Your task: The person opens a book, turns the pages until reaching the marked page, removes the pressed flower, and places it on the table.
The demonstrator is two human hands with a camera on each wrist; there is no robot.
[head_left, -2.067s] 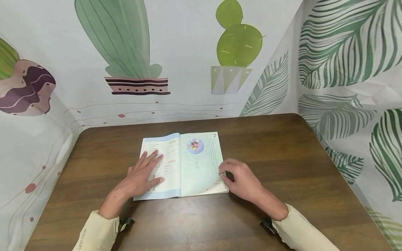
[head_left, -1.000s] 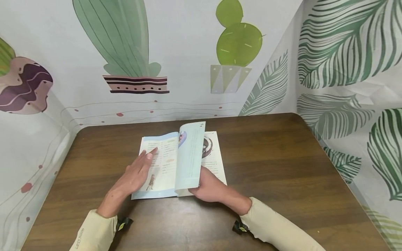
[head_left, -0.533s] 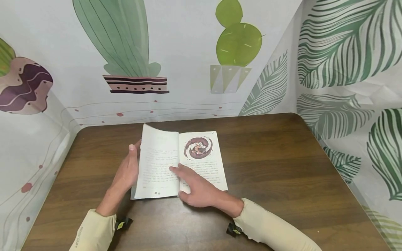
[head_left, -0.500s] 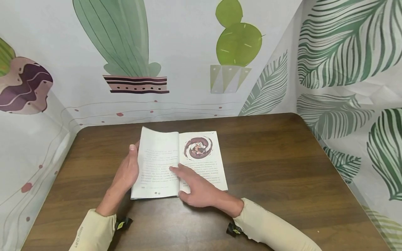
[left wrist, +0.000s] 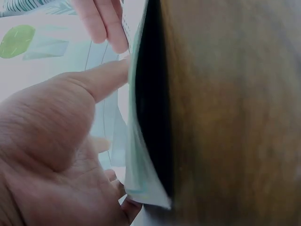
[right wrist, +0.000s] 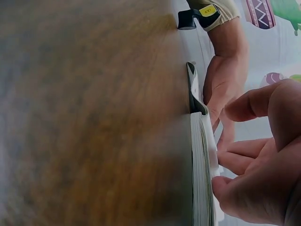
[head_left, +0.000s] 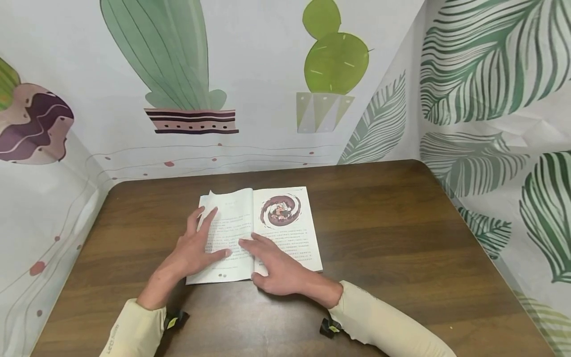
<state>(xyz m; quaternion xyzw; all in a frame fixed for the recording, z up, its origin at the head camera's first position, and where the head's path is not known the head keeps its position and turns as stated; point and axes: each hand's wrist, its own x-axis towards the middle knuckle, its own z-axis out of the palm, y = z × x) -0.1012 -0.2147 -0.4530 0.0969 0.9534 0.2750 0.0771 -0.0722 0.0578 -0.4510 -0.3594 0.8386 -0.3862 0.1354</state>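
Note:
An open book point(head_left: 281, 238) lies on the wooden table, its right page showing a dark swirl picture above lines of print. My left hand point(head_left: 187, 253) rests on the left page point(head_left: 229, 223) with fingers and thumb spread; that page's upper left corner sticks up a little. My right hand point(head_left: 281, 267) lies across the lower middle of the book, fingertips at the inner edge of the left page and thumb near the bottom of the spine. In the right wrist view the book's page block point(right wrist: 200, 160) shows edge-on beside the right hand point(right wrist: 263, 155).
The brown table point(head_left: 392, 238) reaches around the book on all sides. Behind it stands a wall point(head_left: 263, 89) printed with cacti and leaves. A black wrist camera strap sits at each cuff, the left one point(head_left: 176, 320) and the right one point(head_left: 330, 327).
The right hand has turned a pale green leaf over to the left and come to the spine. The left hand has moved from the left edge onto the turned page, which now lies flatter.

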